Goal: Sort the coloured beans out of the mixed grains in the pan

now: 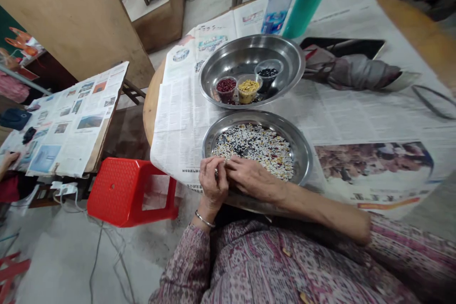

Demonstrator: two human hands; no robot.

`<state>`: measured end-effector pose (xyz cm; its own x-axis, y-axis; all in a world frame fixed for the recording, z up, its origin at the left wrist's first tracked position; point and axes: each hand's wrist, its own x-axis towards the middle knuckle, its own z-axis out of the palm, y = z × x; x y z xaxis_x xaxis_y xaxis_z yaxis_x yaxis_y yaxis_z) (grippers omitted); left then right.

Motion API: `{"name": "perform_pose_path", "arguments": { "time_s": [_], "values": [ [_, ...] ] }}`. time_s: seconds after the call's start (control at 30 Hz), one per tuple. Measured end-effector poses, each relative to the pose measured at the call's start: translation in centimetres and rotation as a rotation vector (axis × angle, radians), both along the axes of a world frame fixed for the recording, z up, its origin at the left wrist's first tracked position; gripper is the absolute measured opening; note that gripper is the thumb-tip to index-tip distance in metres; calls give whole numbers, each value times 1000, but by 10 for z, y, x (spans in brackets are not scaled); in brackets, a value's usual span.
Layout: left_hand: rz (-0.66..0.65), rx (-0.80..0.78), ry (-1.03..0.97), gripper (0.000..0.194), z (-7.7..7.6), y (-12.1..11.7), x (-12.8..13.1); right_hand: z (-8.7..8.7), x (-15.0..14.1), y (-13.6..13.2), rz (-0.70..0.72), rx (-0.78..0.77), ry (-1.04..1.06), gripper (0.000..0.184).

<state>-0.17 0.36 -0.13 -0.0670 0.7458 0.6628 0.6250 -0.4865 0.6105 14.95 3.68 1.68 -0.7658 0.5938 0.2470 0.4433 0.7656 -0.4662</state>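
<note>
Fingers bent, the left hand (213, 181) and right hand (254, 178) meet at the near rim of the steel plate (307, 156); whether they pinch anything cannot be told. Mixed grains (261, 145) lie inside it; beyond sits a larger basin (245, 52) with three cups.

Mixed grains in steel tray (307, 159)

Head-worn view looks forward, down at hands (233, 175).

A red plastic stool (119, 192) is set on the grey floor (64, 256), beside a newspaper-covered tabletop (178, 128).
</note>
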Motion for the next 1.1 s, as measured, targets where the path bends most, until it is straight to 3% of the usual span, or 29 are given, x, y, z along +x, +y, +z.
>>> {"name": "perform_pose_path", "arguments": {
  "time_s": [0.13, 0.27, 0.33, 0.43, 0.53, 0.63, 0.83, 0.93, 1.1],
  "values": [
    [12, -10, 12, 17, -2, 1, 1, 6, 24, 15, -156, 91, -128, 19],
    [10, -7, 24, 17, 0, 2, 1, 6, 52, 34, -408, 66, -128, 21],
    [7, 11, 24, 17, 1, 2, 2, 3, 57, 42, -460, 27, -77, 21],
    [3, 21, 22, 17, 2, 3, 2, -1, 50, 48, -394, -18, -49, 29],
    [14, 4, 44, 16, 3, 3, 2, -3, 34, 46, -287, -59, -93, 22],
    [23, 13, 62, 16, 3, 3, 2, 0, 24, 47, -272, -116, -105, 19],
    [33, -1, 62, 15, 3, 3, 3, 17, 38, 45, -251, -477, -17, 17],
    [17, -13, 46, 16, 3, 3, 2, 17, 51, 29, -176, -399, 37, 18],
    [8, 15, 39, 15, 3, 3, 3, -4, 64, -2, -2, -160, 20, 20]
  ]
}}
